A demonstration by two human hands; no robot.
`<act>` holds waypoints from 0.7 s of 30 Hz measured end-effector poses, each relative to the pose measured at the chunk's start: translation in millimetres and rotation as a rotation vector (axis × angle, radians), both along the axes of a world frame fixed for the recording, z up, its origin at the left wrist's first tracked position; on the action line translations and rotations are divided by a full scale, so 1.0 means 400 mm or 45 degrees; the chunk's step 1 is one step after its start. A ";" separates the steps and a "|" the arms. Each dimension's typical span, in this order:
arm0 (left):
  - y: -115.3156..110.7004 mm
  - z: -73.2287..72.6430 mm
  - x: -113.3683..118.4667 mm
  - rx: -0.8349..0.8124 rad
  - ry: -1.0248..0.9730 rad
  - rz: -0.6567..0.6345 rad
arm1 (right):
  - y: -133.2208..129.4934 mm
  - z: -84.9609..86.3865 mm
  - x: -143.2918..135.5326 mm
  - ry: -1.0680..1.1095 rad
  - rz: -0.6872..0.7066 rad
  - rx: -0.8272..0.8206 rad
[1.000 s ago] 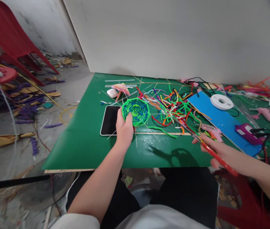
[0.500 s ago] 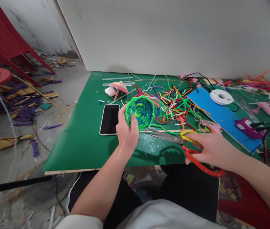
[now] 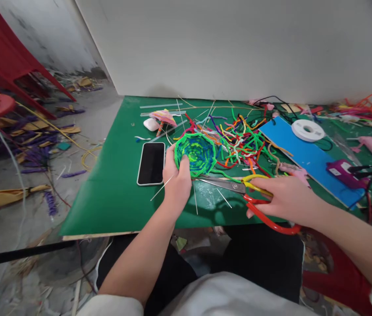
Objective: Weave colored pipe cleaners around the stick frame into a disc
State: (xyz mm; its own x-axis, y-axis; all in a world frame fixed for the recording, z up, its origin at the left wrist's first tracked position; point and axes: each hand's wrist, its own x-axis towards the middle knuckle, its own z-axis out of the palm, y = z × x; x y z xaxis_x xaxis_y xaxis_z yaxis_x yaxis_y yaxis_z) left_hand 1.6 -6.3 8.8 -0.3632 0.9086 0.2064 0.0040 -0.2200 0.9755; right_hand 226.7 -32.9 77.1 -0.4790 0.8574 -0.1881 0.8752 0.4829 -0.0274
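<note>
My left hand (image 3: 177, 180) grips a round woven piece (image 3: 196, 154) in green and blue by its left edge, thumb on its inner face. Several thin white spokes stick out around the piece. My right hand (image 3: 280, 199) is wrapped round the yellow and red handles of large scissors (image 3: 235, 186). Their blades point left and reach the lower edge of the woven piece, beside my left hand; whether the tips touch it is hard to tell. A green strand trails right from the piece above the blades.
Behind the piece lies a tangle of coloured pipe cleaners (image 3: 245, 140). A phone (image 3: 151, 163), a small pink umbrella (image 3: 162, 116), a blue board (image 3: 304, 153), a white spool (image 3: 307, 130) and a pink glue gun (image 3: 368, 145) rest on the green table (image 3: 107, 206).
The scissors and my right hand have shifted left, bringing the blades further under the woven piece. The piece has turned slightly in my left hand, so its spokes point differently.
</note>
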 end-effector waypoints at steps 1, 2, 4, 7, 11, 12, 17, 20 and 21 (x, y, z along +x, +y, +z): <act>0.001 -0.004 0.001 0.033 0.065 0.027 | 0.000 0.002 -0.002 -0.011 0.007 0.007; 0.002 -0.008 0.001 0.032 0.072 0.037 | 0.001 0.003 -0.004 -0.020 0.016 0.022; 0.003 -0.012 0.004 0.017 0.063 0.041 | 0.002 0.001 -0.006 -0.043 0.033 0.063; 0.003 -0.014 0.005 -0.008 0.045 0.037 | 0.005 -0.004 -0.007 -0.076 0.030 0.090; 0.005 -0.016 0.005 -0.051 -0.020 0.025 | 0.009 -0.012 -0.007 -0.091 0.004 0.069; 0.005 -0.018 0.005 -0.061 -0.035 0.021 | 0.010 -0.014 -0.007 -0.087 -0.005 0.057; 0.021 -0.033 -0.003 -0.110 -0.105 0.046 | 0.024 -0.013 -0.009 0.029 -0.086 -0.095; 0.048 -0.042 -0.026 -0.179 -0.137 0.117 | 0.040 -0.018 -0.001 0.180 -0.132 -0.255; 0.059 -0.044 -0.039 -0.205 -0.170 0.147 | 0.045 -0.026 0.004 0.264 -0.160 -0.340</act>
State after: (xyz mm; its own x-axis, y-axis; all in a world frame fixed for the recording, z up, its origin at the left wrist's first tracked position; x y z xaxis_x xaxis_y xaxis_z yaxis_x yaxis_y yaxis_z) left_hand -13.8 17.4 -8.6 -0.4806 0.8769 0.0055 -0.1110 -0.0671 0.9916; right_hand 228.2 -14.7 66.6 -0.4243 0.8460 -0.3229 0.8899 0.3237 -0.3213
